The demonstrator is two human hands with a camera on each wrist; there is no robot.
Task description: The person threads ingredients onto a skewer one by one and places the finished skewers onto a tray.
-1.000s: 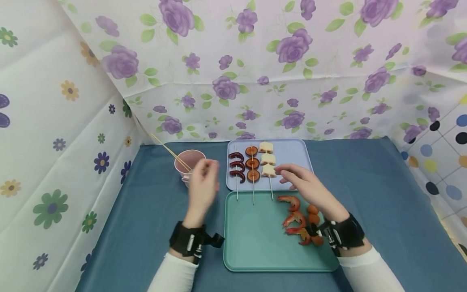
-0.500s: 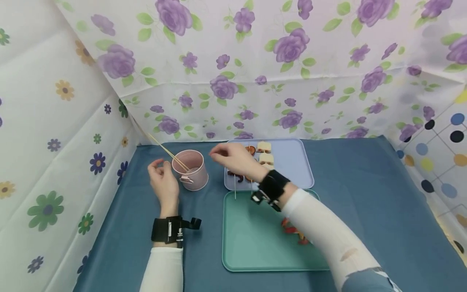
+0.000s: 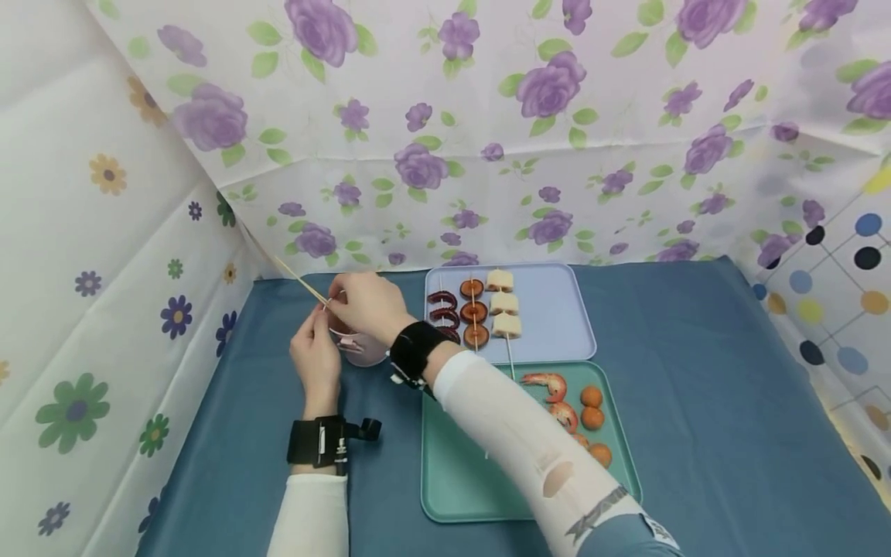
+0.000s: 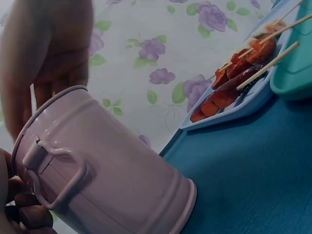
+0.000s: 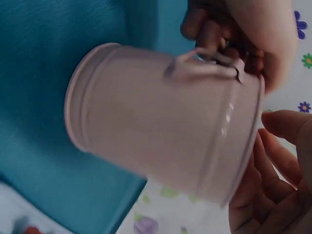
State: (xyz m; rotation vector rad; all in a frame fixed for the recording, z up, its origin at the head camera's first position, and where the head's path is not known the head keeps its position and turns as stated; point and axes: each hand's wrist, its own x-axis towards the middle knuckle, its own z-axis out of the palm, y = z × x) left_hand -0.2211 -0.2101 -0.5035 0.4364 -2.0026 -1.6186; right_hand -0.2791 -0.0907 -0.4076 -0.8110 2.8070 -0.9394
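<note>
A pink metal bucket (image 3: 363,352) with a small side handle stands at the left, thin bamboo skewers (image 3: 295,275) leaning out of it. Over its mouth, my right hand (image 3: 369,303) has its thumb and fingers pinched at the skewers by the rim. My left hand (image 3: 316,357) is at the bucket's near left side, fingers bent and tips close to the rim and sticks. Whether it grips anything is hidden. In the left wrist view the bucket (image 4: 117,161) blocks part of both hands; the right wrist view shows my right hand (image 5: 278,180) at the rim.
A pale blue tray (image 3: 553,313) bears skewered octopus tentacles (image 3: 442,316), mushroom slices (image 3: 475,312) and white cubes (image 3: 504,304). Before it, a green tray (image 3: 459,472) holds shrimp (image 3: 553,387) and orange balls (image 3: 592,418). Patterned cloth walls (image 3: 418,224) enclose the blue tabletop (image 3: 682,371).
My right hand has swept left from beside the white cubes, across the pale blue tray, to the bucket's mouth. My left hand has moved left and down, then closed in on the rim.
</note>
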